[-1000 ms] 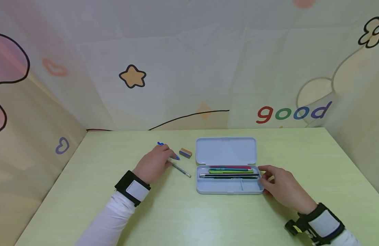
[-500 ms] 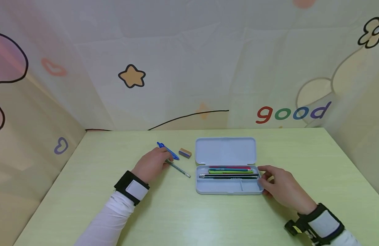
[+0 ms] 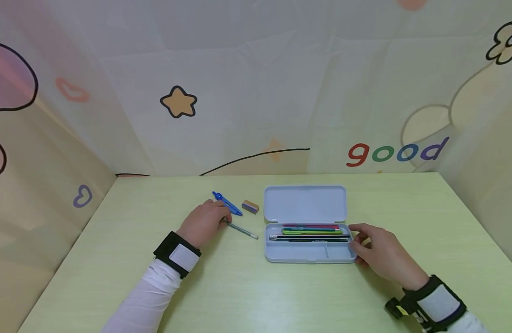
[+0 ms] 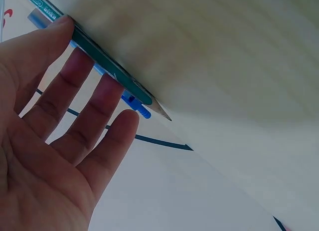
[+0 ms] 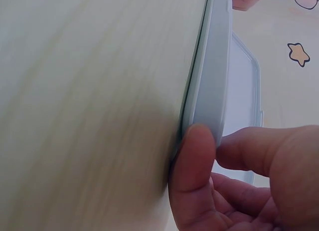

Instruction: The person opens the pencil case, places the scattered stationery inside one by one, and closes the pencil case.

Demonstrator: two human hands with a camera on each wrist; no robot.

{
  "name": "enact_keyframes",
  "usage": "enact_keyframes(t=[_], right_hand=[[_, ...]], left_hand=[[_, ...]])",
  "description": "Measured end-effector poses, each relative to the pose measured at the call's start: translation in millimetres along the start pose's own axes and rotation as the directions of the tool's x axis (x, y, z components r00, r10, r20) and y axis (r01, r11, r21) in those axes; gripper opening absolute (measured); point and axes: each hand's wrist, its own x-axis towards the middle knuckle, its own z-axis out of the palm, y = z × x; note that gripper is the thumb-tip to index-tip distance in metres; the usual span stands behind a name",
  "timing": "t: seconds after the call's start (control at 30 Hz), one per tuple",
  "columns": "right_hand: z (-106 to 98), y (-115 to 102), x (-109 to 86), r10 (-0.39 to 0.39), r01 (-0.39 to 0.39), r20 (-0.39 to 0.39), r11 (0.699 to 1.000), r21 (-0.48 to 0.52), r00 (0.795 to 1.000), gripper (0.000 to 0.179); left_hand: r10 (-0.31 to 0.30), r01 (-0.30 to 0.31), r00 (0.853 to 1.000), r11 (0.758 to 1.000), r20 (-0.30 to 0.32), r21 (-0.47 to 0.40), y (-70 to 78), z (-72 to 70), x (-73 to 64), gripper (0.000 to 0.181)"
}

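Observation:
My left hand [image 3: 204,223] pinches a green pencil [image 3: 242,230] between thumb and fingers, low over the table left of the pencil case. In the left wrist view, the thumb lies on the sharpened pencil [image 4: 109,64] and the fingertips are behind it. Just beyond this hand lies a blue pair of compasses [image 3: 228,205], partly hidden behind the pencil in that view. At the right end of the light-blue pencil case [image 3: 295,253], my right hand [image 3: 382,252] grips the edge with thumb and fingers. The case lies flat with its lid back; several pencils [image 3: 312,232] fill its rear compartment.
An eraser [image 3: 250,206] with a brown and blue surface lies between the compasses and the case lid [image 3: 306,203]. The pale wooden table [image 3: 256,296] meets a printed cloth backdrop [image 3: 256,101] behind and at the sides.
My left hand has drawn back slightly to the left, away from the compasses, which now show almost whole. Its fingers have closed on the pencil. The right hand and case have stayed put.

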Motion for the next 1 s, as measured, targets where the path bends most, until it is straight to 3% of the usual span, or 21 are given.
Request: enact_keyframes(t=[0.43,1.0], right_hand=[[1,-2,-1.2,-0.008,0.008,-0.012,1.000,0.004,1.000,0.047],[0,0,-0.1,-0.009,0.009,-0.011,1.000,0.010,1.000,0.047]], left_hand=[[0.026,-0.025,1.000,1.000,-0.018,0.015,0.9,-2.4,-2.6,0.013],[0.010,-0.009,1.000,1.000,-0.015,0.019,4.8,-11.6,-4.3,0.013]])
